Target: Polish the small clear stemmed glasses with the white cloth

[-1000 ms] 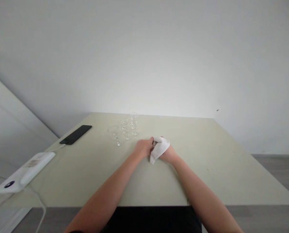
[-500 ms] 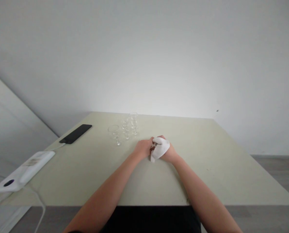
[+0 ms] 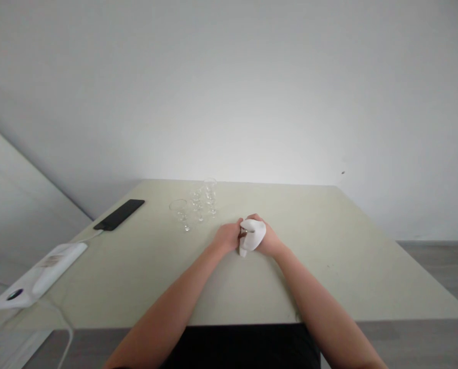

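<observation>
My two hands meet in the middle of the pale table (image 3: 137,266). A crumpled white cloth (image 3: 251,234) is wrapped in my right hand (image 3: 266,242). My left hand (image 3: 226,237) presses against it from the left with curled fingers; something small sits between the hands but I cannot make it out. Just beyond the hands, to the left, stand three small clear stemmed glasses (image 3: 196,206), upright and close together, apart from both hands.
A black phone (image 3: 119,214) lies at the table's far left with a cable attached. A white device (image 3: 40,275) lies near the left edge, a white cord hanging over it. A plain wall stands behind the table. Grey floor shows on the right.
The cloth has been gathered tighter into my right hand. Both hands stay together in nearly the same spot; the view shifted slightly.
</observation>
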The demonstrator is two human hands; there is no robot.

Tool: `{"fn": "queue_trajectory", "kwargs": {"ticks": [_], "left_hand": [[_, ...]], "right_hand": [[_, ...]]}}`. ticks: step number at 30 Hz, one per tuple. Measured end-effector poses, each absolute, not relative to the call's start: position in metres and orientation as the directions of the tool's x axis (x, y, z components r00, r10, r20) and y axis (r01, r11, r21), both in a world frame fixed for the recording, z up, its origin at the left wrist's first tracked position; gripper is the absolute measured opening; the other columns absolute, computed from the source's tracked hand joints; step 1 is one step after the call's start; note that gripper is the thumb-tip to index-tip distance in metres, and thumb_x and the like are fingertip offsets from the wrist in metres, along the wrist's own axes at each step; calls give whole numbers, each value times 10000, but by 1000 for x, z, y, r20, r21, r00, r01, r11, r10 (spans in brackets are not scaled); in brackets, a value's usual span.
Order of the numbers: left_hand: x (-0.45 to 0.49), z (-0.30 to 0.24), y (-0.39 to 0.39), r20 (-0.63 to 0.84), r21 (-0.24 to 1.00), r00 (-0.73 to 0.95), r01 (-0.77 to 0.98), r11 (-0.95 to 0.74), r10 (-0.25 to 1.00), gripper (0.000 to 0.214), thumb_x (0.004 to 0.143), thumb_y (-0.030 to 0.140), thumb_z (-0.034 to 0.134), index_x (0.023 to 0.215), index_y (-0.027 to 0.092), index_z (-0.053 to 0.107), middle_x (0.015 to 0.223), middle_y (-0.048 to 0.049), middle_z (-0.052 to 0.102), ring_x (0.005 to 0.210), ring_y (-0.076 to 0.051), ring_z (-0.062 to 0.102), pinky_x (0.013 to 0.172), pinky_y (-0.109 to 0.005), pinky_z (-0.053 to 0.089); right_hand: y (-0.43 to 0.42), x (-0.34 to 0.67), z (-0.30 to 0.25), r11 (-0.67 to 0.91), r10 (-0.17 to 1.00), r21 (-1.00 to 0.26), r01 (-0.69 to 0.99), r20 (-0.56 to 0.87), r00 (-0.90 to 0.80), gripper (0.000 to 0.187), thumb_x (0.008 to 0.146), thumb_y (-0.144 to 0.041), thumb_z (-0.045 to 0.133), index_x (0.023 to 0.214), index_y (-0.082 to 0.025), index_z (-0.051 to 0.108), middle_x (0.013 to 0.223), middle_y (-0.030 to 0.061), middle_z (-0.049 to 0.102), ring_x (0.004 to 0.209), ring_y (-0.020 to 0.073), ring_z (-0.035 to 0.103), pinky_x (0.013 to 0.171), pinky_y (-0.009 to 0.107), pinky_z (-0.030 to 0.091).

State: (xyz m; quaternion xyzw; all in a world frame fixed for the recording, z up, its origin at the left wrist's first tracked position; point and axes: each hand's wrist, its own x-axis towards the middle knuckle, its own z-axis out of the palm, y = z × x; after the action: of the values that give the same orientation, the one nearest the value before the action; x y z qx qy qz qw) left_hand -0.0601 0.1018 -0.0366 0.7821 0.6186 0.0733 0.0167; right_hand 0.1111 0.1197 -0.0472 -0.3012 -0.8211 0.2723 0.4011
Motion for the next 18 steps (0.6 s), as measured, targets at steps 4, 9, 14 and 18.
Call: {"fn": "queue_trajectory", "kwargs": {"ticks": [4,9,14,18], "left_hand": [[-59,-34,100,244,33,284,953,-300,927,275,955,216,415,1183,166,560,1014,-137,689,1014,-265,637,911,-385,440],[-57,-33,97,239,-46,362,931,-362,901,238,959,208,407,1119,162,577,962,-140,693,984,-264,651,902,-392,443],[-59,-38,102,140,90,236,964,-250,962,319,936,250,444,1216,131,538,852,-145,715,864,-287,692,772,-371,481],[-66,-39,105,108,283,236,924,-258,966,360,871,256,532,1205,132,580,900,-142,734,851,-278,700,721,-335,493]], "right_hand": [[122,101,-57,424,883,-874,239,340,-322,273,759,-307,652,1006,-189,642,1028,68,671,923,218,629,877,355,504],[121,106,-57,192,938,-974,123,146,-314,271,781,-354,634,976,-167,650,998,83,704,932,226,640,831,351,522],[118,116,-48,606,726,-758,241,404,-556,330,718,-275,729,1029,-199,647,1021,49,679,949,220,636,895,342,494],[112,114,-42,676,713,-651,345,460,-529,518,747,-215,711,1236,-221,541,1176,82,597,1069,239,585,949,378,477]]}}
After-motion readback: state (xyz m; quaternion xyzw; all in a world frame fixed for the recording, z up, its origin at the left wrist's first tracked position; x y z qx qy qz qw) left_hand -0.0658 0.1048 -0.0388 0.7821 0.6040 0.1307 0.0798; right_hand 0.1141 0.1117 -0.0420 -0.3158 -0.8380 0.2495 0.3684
